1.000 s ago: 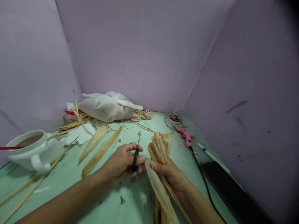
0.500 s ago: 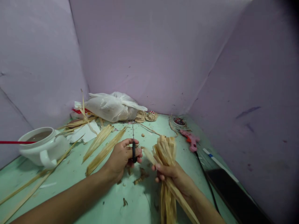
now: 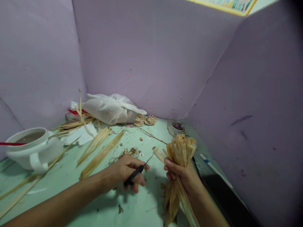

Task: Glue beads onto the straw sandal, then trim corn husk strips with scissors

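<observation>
My left hand point(image 3: 129, 173) is closed on a pair of black-handled scissors point(image 3: 134, 175), whose thin blade points up and to the right. The blade tip is close to the loose end of a pale dried husk strip point(image 3: 159, 154); whether they touch I cannot tell. My right hand point(image 3: 181, 173) grips a bundle of dried husks point(image 3: 180, 149) around its narrow middle. Folded husk ends fan out above the fist, and long strips hang below it. Scraps of husk and fibre point(image 3: 132, 153) lie just beyond my left hand.
A white pot point(image 3: 35, 149) of brownish liquid with a red stick stands at left. Flat husk strips point(image 3: 101, 154) lie right of it. A white plastic bag point(image 3: 111, 108), braided pieces point(image 3: 144, 119) and a small dish point(image 3: 177, 126) are at the back. A black flat object point(image 3: 224, 198) lies at right.
The scissors have tilted from upright to pointing up-right, and my left hand sits lower. The husk bundle has moved right, now covering the pink glue gun. The view has shifted slightly.
</observation>
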`<state>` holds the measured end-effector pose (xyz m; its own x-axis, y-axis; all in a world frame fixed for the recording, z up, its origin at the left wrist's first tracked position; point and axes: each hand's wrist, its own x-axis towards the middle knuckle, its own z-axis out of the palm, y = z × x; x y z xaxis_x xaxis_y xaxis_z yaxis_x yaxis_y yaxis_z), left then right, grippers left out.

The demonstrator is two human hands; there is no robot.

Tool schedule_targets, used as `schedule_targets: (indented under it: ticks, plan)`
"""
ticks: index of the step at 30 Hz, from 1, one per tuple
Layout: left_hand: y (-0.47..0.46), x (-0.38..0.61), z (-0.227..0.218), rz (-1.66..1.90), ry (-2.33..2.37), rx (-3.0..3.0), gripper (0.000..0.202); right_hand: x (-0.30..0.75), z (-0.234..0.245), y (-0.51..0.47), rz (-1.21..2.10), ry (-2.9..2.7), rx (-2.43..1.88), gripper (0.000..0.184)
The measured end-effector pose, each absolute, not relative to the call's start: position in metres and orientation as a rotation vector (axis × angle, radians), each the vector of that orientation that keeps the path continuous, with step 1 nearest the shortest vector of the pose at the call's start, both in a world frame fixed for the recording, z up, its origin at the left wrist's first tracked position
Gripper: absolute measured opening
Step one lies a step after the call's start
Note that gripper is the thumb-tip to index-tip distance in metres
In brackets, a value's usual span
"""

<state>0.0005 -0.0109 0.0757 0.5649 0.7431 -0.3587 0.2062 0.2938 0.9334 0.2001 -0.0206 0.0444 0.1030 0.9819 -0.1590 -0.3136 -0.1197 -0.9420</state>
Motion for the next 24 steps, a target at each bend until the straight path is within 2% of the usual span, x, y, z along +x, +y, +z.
schedule_targets:
  ticks: [7, 15, 20, 24]
  plan:
    - [-0.007, -0.004, 0.078, 0.42, 0.974, 1.259, 0.026, 0.195, 0.05, -0.023, 1.31, -0.902, -1.17, 0.022]
    - [-0.005, -0.003, 0.073, 0.44, 1.021, 1.217, 0.041, 0.197, 0.049, -0.022, 1.323, -0.873, -1.172, 0.024]
    - [-0.004, -0.002, 0.074, 0.467, 1.035, 1.203, 0.044, 0.199, 0.045, -0.021, 1.333, -0.882, -1.177, 0.025]
    - [0.017, -0.023, 0.082, 0.667, 1.248, 1.281, 0.039, 0.201, 0.046, -0.024, 1.394, -0.765, -1.09, 0.027]
